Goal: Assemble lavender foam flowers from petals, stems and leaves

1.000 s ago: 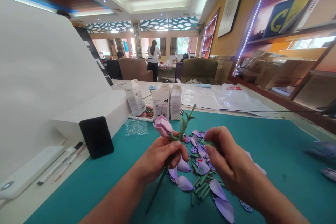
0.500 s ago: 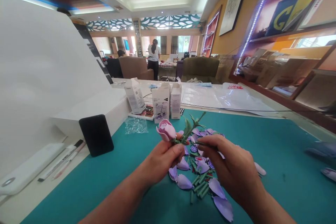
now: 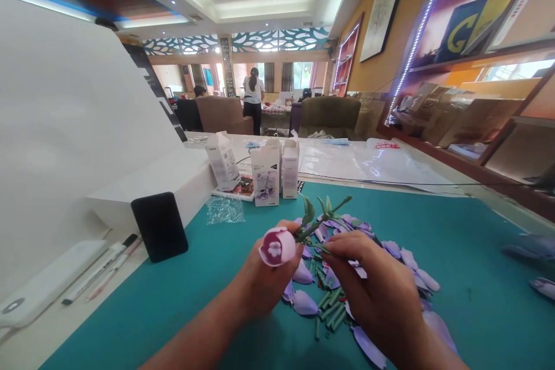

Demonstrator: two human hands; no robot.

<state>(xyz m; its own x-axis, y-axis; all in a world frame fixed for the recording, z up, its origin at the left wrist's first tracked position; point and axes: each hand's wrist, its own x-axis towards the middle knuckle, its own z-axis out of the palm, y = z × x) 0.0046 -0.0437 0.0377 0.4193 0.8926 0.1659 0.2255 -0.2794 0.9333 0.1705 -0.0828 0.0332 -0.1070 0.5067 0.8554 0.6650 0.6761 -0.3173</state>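
A pink toy flower (image 3: pixel 278 247) with a green leafy stem (image 3: pixel 325 217) is gripped in my left hand (image 3: pixel 264 283), its bloom facing me. My right hand (image 3: pixel 373 277) pinches a small green leaf piece (image 3: pixel 319 247) between thumb and fingers, close against the stem. Whether that piece touches the stem I cannot tell. Under and around my hands lies a pile of loose lilac petals (image 3: pixel 304 302), with short green tubes (image 3: pixel 333 309) in the middle. My right hand covers part of the pile.
Small white boxes (image 3: pixel 266 178) stand at the back of the green mat (image 3: pixel 173 306). Crumpled clear plastic (image 3: pixel 225 210) lies before them. A black phone-like slab (image 3: pixel 159 225) leans at left, near pens (image 3: pixel 99 266). A person (image 3: pixel 253 95) stands far behind.
My left hand has turned the flower so its bloom faces me and its stem leans further right. My right hand has moved slightly down and left with the green piece.
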